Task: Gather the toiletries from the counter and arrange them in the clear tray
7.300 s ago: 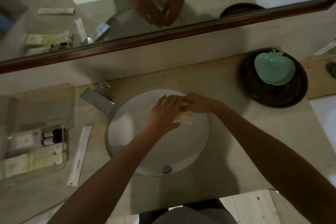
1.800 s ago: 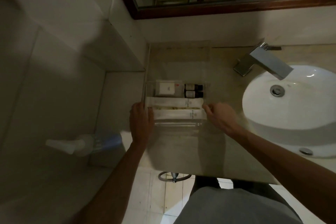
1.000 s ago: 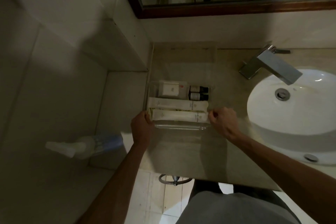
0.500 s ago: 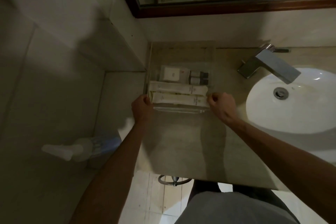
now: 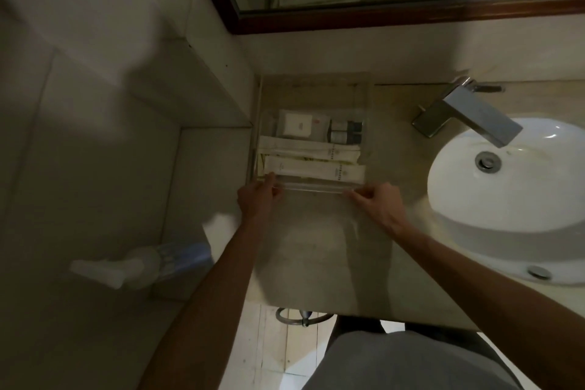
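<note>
Head view: clear tray set on counter against the left wall, toiletries lying inside. Near rim pinched at its corners by left hand and right hand, fingers closed on it.

Bare counter before tray; wall left, faucet right.

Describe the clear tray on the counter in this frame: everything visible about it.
The clear plastic-looking rectangular tray sits on the beige stone counter, in the back left corner by the tiled wall. Inside lie two long white sachets, a square white packet and two small dark bottles. The left hand and right hand touch its near edge at either end.
</note>
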`<state>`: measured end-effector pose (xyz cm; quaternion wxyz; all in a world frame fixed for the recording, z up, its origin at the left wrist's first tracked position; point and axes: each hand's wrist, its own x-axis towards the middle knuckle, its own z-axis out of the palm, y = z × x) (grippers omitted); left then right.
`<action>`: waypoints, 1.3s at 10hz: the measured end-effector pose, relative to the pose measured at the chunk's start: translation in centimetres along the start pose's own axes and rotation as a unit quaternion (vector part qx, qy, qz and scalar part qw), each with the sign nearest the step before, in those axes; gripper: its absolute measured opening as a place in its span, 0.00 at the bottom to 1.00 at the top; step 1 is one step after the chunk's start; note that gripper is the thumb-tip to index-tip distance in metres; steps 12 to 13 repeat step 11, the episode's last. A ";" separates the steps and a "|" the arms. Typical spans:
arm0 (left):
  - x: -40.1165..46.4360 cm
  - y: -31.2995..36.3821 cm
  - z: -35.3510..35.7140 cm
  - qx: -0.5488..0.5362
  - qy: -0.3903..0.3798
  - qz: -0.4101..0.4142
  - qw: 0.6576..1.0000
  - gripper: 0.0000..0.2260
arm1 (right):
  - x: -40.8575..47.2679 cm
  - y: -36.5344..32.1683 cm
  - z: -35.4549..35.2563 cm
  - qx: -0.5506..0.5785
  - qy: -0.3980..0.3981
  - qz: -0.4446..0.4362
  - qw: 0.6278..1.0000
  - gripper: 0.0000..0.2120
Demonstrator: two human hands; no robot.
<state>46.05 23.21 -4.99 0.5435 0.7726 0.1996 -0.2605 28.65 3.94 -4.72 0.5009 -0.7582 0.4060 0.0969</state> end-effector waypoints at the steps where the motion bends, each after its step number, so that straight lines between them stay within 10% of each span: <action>1: 0.5 0.6 0.3 0.006 -0.011 0.008 1.000 0.10 | 0.7 -0.5 -0.2 0.003 0.019 0.001 1.000 0.15; 7: 2.9 3.4 4.3 -0.059 -0.047 0.045 0.996 0.03 | 5.7 -4.3 1.0 0.064 0.112 0.065 0.990 0.20; 13: 3.2 3.0 3.5 0.121 -0.013 0.145 0.982 0.06 | 5.2 -3.5 -1.0 -0.056 0.058 0.014 0.997 0.24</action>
